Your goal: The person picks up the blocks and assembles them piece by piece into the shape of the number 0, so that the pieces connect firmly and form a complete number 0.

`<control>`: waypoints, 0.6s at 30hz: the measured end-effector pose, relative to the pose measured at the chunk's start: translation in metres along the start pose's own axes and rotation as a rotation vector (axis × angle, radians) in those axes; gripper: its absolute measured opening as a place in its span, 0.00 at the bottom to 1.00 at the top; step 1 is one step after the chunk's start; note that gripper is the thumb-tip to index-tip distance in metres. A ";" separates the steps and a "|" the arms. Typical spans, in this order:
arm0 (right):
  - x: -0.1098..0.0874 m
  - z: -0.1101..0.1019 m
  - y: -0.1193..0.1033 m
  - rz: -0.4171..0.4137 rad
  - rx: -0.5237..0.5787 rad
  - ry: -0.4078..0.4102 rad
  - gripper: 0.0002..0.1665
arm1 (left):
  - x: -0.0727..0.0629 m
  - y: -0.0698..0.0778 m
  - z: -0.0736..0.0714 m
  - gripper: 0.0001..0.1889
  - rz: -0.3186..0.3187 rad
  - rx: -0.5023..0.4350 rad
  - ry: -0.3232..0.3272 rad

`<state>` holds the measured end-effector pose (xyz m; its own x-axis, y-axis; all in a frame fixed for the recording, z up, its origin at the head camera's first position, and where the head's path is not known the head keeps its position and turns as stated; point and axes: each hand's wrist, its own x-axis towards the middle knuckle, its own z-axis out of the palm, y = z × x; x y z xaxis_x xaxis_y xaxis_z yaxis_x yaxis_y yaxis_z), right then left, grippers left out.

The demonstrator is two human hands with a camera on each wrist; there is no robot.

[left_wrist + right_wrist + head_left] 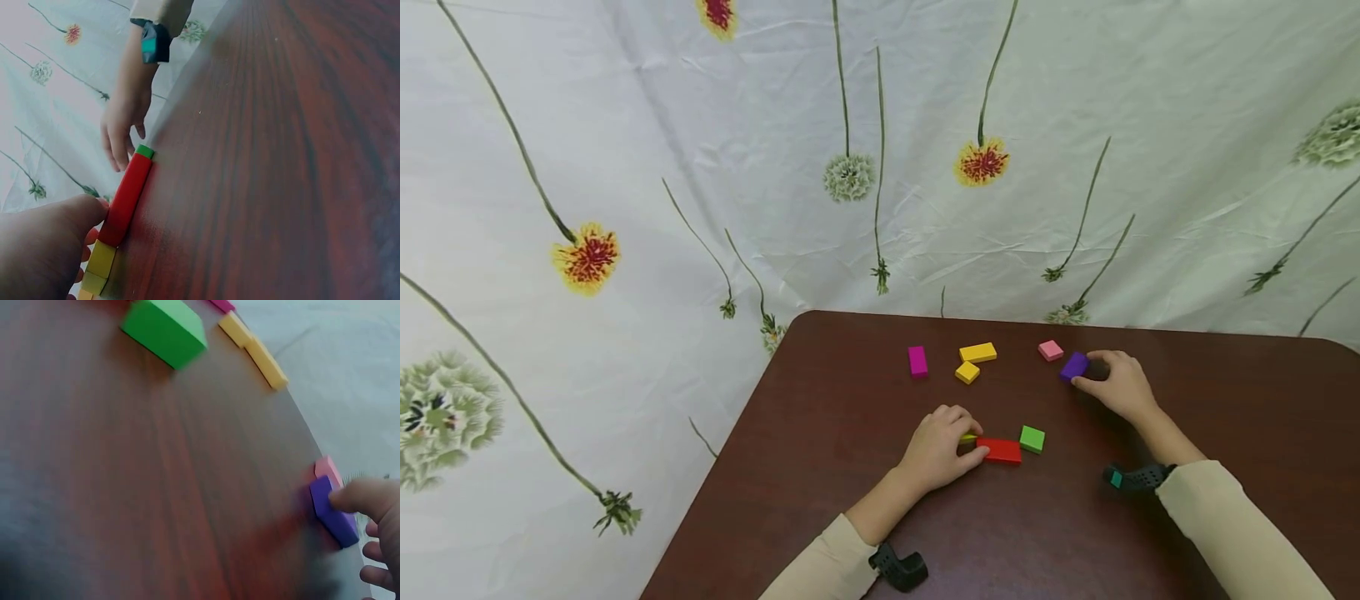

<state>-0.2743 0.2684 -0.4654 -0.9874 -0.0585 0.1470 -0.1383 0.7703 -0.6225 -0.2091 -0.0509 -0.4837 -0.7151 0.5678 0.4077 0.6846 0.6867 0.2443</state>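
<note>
Nearer on the dark wooden surface (pixel 820 500), the left hand (pixel 934 450) clamps its fingers on a red block (pixel 1002 451) beside a green block (pixel 1032 439). Farther back, the right hand (pixel 1120 386) pinches a purple block (pixel 1074 367) between its fingers near a pink block (pixel 1051 351); beyond the surface's edge hangs a flower-printed white cloth (pixel 760 100).

left grip (pixel 934 452): curled, pinching | right grip (pixel 1122 387): pinching | both forearms (pixel 1171 436): extended forward

A dark reddish-brown table (pixel 1030 533) stretches before me toward five o'clock; beyond it, at twelve, hangs a pale cloth (pixel 775 150), printed with red-and-yellow flowers (pixel 589 258) at nine and one o'clock.
</note>
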 end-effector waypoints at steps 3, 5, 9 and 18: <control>0.005 -0.002 0.003 0.014 0.010 -0.044 0.39 | 0.000 0.001 -0.001 0.11 -0.006 -0.007 -0.001; 0.007 -0.002 0.004 0.017 0.015 -0.067 0.40 | 0.000 0.002 -0.001 0.11 -0.010 -0.010 -0.004; 0.009 -0.001 0.005 0.027 0.010 -0.089 0.42 | 0.001 0.002 -0.001 0.11 -0.013 -0.012 -0.013; 0.008 0.001 0.005 0.018 0.022 -0.077 0.41 | 0.002 0.001 -0.003 0.11 -0.017 -0.019 -0.027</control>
<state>-0.2833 0.2709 -0.4681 -0.9926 -0.0937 0.0767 -0.1210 0.7574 -0.6416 -0.2091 -0.0506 -0.4797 -0.7301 0.5681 0.3799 0.6746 0.6880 0.2676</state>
